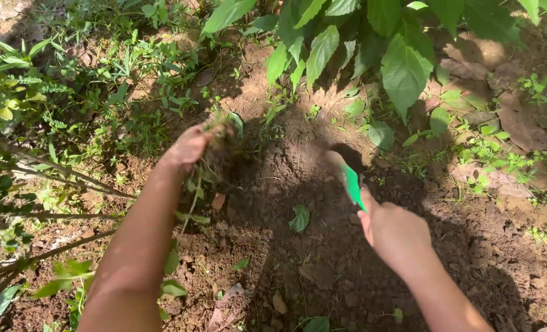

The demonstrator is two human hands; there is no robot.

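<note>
Outdoor garden patch: bare brown soil (pixel 322 258), half sunlit and half in shadow, ringed by low weeds (pixel 132 80) and a broad-leaved plant (pixel 402 67) overhanging from the top. Thin woody stems (pixel 52 178) run in from the left edge.

Left hand (pixel 190 146) is closed on a clump of pulled weeds (pixel 215 163); roots and dirt hang below the fist, green tips stick out above it. The clump is held above the ground, up-left of the dug area.

Right hand (pixel 396 233) is clamped on the handle of a green trowel (pixel 351 183). The blade end is blurred and soil-coloured, so it cannot be told whether the tip is touching the dirt.

Step in hand, as judged: weeding and loosening, with one clump already lifted free and the tool set at the worked soil near a dark hole (pixel 350 155).

Tool axis: the long axis runs diagonally from the fist at lower right up to the upper left, tip pointed away from the body toward the hole.

Next move, as judged: the clump calls for being shed to one side clear of the dug patch; the trowel calls for a shallow angle under the remaining roots. A fallen leaf (pixel 299 218) lies on the soil between the two forearms.
</note>
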